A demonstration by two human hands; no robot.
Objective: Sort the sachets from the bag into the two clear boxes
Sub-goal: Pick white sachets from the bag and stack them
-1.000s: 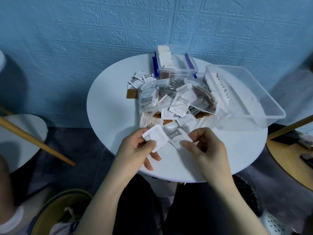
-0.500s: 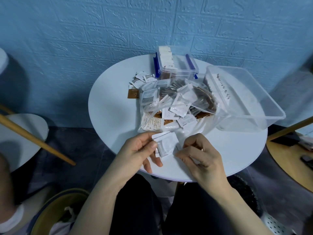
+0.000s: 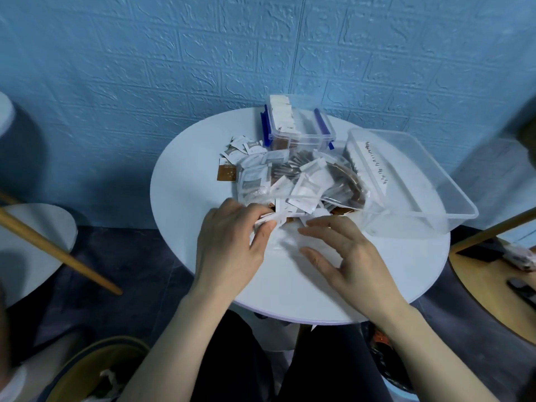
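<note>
Left hand (image 3: 232,242) pinches white sachets (image 3: 268,220), right hand (image 3: 345,256) open, empty — square the stack before boxing.

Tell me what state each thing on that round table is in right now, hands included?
Small box with blue clips: lid off, a row of white sachets standing inside.
Big clear box: open, nearly empty.
Plastic bag: lying on the table, still full of sachets.
Loose sachets: scattered flat beside the small box.
Left hand: gripping white sachets.
Right hand: open, fingers spread, holding nothing.
</note>
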